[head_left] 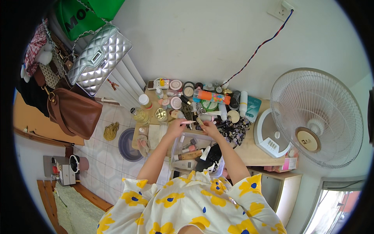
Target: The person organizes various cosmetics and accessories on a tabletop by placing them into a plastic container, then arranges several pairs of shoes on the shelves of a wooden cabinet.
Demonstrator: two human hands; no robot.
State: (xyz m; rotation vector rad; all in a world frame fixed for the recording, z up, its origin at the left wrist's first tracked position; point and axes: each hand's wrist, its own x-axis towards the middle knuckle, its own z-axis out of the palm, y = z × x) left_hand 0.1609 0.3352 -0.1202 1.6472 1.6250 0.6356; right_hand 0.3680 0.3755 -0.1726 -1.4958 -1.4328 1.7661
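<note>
Over the crowded wooden tabletop, my left hand [176, 128] is closed on a slim pink-and-white tube [187, 122], its tip pointing right. Close beside it, my right hand [210, 130] pinches a small gold-beige item [200, 122], too small to name surely. Below both hands stands a clear plastic bin [173, 150] holding a tan tube [191, 155], a white bottle [185, 164], small nail polish-like bottles and a black bundle [210, 158]. To the right of my right hand lies a dark floral cloth pouch [235, 130].
Cosmetics crowd the table's back, among them an orange patterned cylinder [211, 97] and round compacts [176, 103]. A large fan [315, 117] stands at right. Bags, including a silver quilted one [102, 58], hang at left. A grey basin [130, 145] sits on the floor.
</note>
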